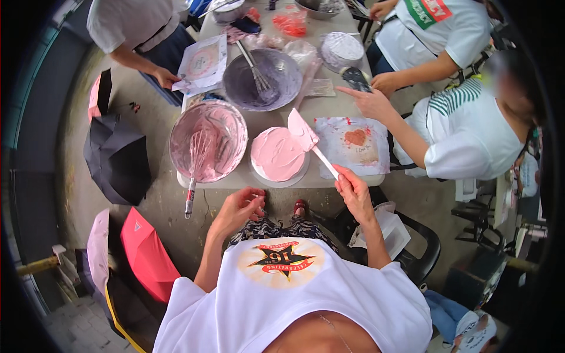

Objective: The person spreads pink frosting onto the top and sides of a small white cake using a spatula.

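A round cake covered in pink frosting sits on a white round board near the table's front edge. My right hand grips the handle of a spatula, whose frosting-coated blade is over the cake's right side; whether it touches the frosting I cannot tell. My left hand hovers in front of the table's edge with fingers loosely curled and apart, holding nothing. To the left of the cake stands a metal bowl of pink frosting. A whisk leans in it, its handle sticking out over the front rim.
Beyond the cake stands a larger bowl with purple residue and a whisk. A paper sheet with a heart lies at right. Co-workers stand around the table; one holds a phone near it. Umbrellas rest on the floor at left.
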A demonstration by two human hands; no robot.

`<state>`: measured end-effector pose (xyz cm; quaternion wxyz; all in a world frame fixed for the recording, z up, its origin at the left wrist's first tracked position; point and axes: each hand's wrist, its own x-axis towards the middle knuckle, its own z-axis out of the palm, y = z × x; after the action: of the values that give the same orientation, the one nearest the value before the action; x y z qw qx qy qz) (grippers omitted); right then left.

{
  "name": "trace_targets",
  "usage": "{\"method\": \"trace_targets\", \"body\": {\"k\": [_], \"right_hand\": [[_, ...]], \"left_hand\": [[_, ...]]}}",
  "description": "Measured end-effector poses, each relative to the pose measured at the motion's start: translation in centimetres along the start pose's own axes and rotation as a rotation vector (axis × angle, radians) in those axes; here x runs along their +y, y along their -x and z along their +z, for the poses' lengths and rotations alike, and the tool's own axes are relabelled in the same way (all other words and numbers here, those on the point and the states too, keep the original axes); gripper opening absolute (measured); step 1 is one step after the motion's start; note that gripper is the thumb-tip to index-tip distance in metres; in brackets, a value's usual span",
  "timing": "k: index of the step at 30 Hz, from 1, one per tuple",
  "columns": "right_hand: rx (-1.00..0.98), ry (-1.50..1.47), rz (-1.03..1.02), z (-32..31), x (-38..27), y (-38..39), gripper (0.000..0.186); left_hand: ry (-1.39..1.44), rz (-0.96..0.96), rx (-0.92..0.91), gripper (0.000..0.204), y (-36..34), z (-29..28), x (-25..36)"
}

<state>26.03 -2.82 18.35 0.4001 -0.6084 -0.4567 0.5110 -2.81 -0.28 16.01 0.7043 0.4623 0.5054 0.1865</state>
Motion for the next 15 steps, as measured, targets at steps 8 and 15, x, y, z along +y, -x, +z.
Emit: {"method": "trace_targets", "body": {"k": [8, 15], "right_hand": [[0.021, -0.073, 0.131, 5.0, -2.0, -6.1, 0.028], [-0.159, 0.476, -0.302, 10.0, -5.1, -7.9, 0.027]], "left_hand": [[0.012, 0.348, 0.599, 0.025, 4.6, -8.5, 1.8], [-0.11, 0.247, 0.93, 0.029, 5.7, -14.5, -4.9]]}}
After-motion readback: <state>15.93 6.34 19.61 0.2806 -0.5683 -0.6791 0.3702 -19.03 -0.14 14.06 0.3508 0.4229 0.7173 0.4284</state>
